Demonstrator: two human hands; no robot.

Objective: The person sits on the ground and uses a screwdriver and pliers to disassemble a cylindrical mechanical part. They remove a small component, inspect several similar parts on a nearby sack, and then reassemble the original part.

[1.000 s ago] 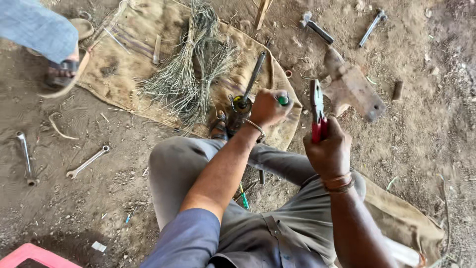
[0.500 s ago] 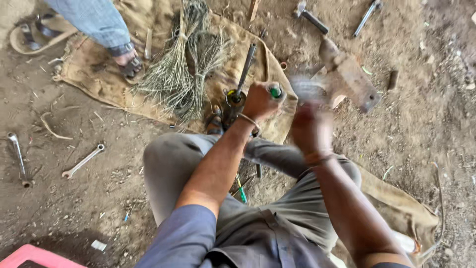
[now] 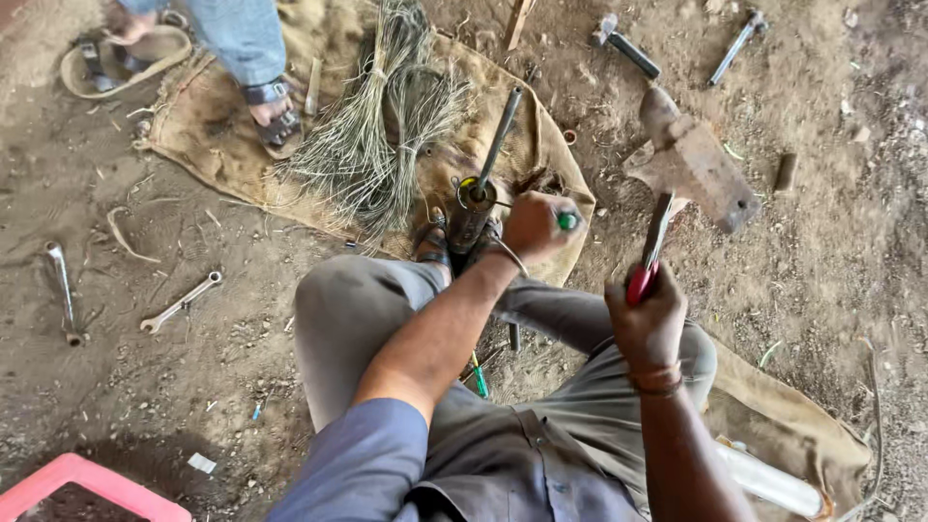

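Left hand: my left hand (image 3: 535, 224) is curled tight around a green-handled tool (image 3: 566, 220), only the green end showing past my knuckles.
What it works on: the tool is pressed against a dark metal cylinder with a rod (image 3: 480, 188) standing up from it, just beside my fist and pinned between my feet.
Right hand: my right hand (image 3: 646, 324) is fisted around the red grips of a pair of pliers (image 3: 650, 253), raised, jaws pointing away from me; I cannot tell how far they are apart.
Beyond my right hand: a rusty iron block (image 3: 688, 159) on the dirt, near the plier tips; a hammer (image 3: 626, 45) further off.
Beyond my left hand: a burlap sack (image 3: 222, 145) with a bundle of wire strands (image 3: 385, 135) lying on it, and another person's sandalled foot (image 3: 271, 111).
Left side room: open dirt with a wrench (image 3: 181, 303), well apart from my hand.
Container: a pink tub (image 3: 72, 483) at my near left edge, its contents dark and unclear.
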